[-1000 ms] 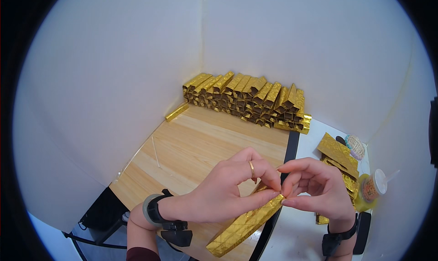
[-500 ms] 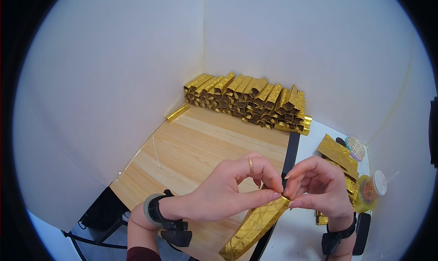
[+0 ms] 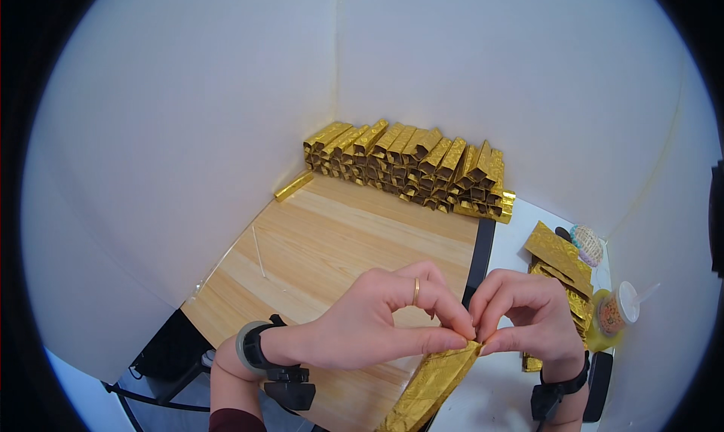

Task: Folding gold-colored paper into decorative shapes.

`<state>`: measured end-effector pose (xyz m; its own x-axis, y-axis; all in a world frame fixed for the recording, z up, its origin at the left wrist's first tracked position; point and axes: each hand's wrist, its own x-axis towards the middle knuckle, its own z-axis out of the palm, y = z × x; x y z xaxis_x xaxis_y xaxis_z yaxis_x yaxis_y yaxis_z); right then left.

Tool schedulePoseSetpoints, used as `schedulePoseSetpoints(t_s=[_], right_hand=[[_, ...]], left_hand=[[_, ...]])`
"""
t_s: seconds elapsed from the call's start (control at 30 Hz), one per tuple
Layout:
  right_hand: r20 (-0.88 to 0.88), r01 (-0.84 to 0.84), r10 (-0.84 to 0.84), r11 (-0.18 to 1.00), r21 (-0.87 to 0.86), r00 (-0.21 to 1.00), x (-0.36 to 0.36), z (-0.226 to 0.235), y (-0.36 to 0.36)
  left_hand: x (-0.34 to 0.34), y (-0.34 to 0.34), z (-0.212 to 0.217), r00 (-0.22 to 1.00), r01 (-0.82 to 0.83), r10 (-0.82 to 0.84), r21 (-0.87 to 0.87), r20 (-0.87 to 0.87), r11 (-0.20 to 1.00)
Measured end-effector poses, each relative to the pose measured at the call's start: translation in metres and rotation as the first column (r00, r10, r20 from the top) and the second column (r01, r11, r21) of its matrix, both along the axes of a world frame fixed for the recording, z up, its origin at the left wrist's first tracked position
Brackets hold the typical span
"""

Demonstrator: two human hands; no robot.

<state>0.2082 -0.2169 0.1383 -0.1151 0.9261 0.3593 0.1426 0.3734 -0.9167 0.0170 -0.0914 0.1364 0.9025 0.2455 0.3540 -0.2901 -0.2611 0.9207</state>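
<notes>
A long gold foil paper box (image 3: pixel 428 390) slants down from my fingertips toward the lower edge of the picture. My left hand (image 3: pixel 369 320), with a ring on one finger, pinches the left side of its upper end. At the right corner of that same end, my right hand (image 3: pixel 528 315) pinches between thumb and fingers. Both sets of fingertips almost meet there, hiding part of the box's end. Black straps with small devices sit on both wrists.
Stacked gold paper boxes (image 3: pixel 407 156) line the back of the wooden table (image 3: pixel 324 228). One gold box (image 3: pixel 294 185) lies apart at the left edge, near a thin white stick (image 3: pixel 259 252). Flat gold sheets (image 3: pixel 558 255), a woven ball (image 3: pixel 587 245) and a plastic cup (image 3: pixel 620 305) are at right.
Both hands and the box have shifted slightly down. My right fingers have drawn in closer to the left ones, closing on the box's upper end.
</notes>
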Motion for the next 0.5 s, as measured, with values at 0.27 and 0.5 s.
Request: schedulePoseSetpoints(t_s=[0.27,0.5], right_hand=[[0.029,-0.023,0.024,0.999,-0.037,0.999,-0.0001,0.0016,-0.0017],[0.034,-0.084,0.085,0.996,-0.035,0.996,0.0052,-0.0018,0.0012]], left_hand=[[0.0012,-0.0008,-0.0017,1.0,-0.027,0.025,0.11,0.016,0.994],[0.0016,0.0,-0.0023,0.997,-0.07,0.071,0.142,-0.003,0.987]])
